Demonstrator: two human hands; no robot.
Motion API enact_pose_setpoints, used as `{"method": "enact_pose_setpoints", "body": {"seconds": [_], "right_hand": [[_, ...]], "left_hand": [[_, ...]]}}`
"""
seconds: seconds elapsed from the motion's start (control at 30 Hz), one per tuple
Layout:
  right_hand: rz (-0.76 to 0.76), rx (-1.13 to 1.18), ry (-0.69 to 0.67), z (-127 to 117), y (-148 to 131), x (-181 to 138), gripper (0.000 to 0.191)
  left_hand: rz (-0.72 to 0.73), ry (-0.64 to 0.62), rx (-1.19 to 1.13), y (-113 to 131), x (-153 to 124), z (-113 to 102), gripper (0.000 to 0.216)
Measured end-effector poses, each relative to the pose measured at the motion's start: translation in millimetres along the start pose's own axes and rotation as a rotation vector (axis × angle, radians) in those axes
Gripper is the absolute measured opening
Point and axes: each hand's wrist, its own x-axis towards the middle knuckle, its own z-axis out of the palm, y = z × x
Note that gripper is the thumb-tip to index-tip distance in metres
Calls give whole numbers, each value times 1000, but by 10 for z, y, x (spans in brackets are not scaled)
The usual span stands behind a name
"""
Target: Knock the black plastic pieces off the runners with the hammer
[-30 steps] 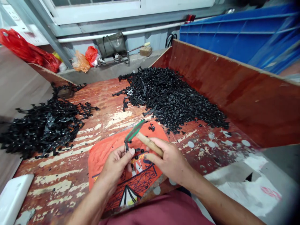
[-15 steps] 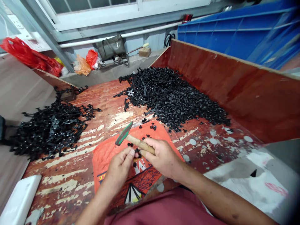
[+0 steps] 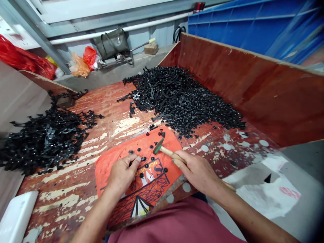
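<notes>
My right hand (image 3: 198,168) is wrapped round the wooden handle of a hammer (image 3: 167,152). Its narrow green head tilts over the right part of an orange printed cloth (image 3: 108,160). Above the left part of that cloth, my left hand (image 3: 123,171) has thumb and forefinger drawn together in a pinch. A small round black part (image 3: 143,159) sits right at the thumb tip; whether the fingers grip it or something else, I cannot tell. Several similar black pieces (image 3: 142,175) lie scattered over the cloth between the hands.
A large heap of black parts (image 3: 182,98) lies beyond the cloth, against a red-brown board (image 3: 240,81). To the left is a pile of joined black pieces (image 3: 48,141). A white object (image 3: 19,216) rests at the near left. Behind the board stands a blue crate (image 3: 240,32).
My hands have drawn apart. The right hand moved right with the hammer, whose head swung from upper left to the cloth's right part. More black pieces now show on the cloth.
</notes>
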Motion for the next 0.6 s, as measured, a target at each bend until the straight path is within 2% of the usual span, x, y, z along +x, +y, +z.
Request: {"method": "enact_pose_setpoints", "body": {"seconds": [0.2, 0.47, 0.6], "right_hand": [[-20, -8, 5, 7, 8, 12, 21], [-92, -71, 3, -19, -40, 3, 22], [-206, 19, 93, -38, -108, -6, 38]], "left_hand": [[7, -49, 44, -42, 61, 17, 39], [36, -16, 75, -99, 107, 53, 41], [77, -6, 104, -107, 110, 60, 41]]}}
